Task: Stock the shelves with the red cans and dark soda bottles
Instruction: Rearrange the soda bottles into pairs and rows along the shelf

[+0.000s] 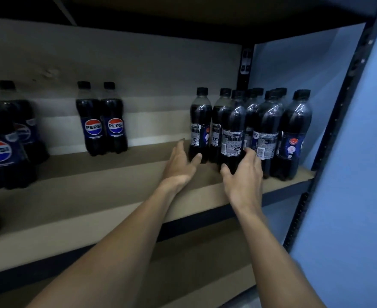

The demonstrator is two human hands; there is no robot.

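Brown fibreboard shelf carries a tight cluster of dark plastic soda bottles with black caps at its right end, beside the blue side wall. The right hand grasps the front bottle of that cluster low down, with the thumb on one side and the fingers curled round the other. The left hand is released with straight fingers. Its thumb is at the base of the leftmost bottle, though I cannot tell whether it touches.

The main risk is probably tipping. A low grip on a tall, narrow bottle gives little control of the top, and the neighbours stand packed together, so one lean could topple several. The rightmost bottle stands near the shelf's front edge, so a sideways shove might send it off. A careless sweep of the open hand could knock the leftmost bottle. A pair of labelled bottles stands well apart to the left. No red cans are in view.
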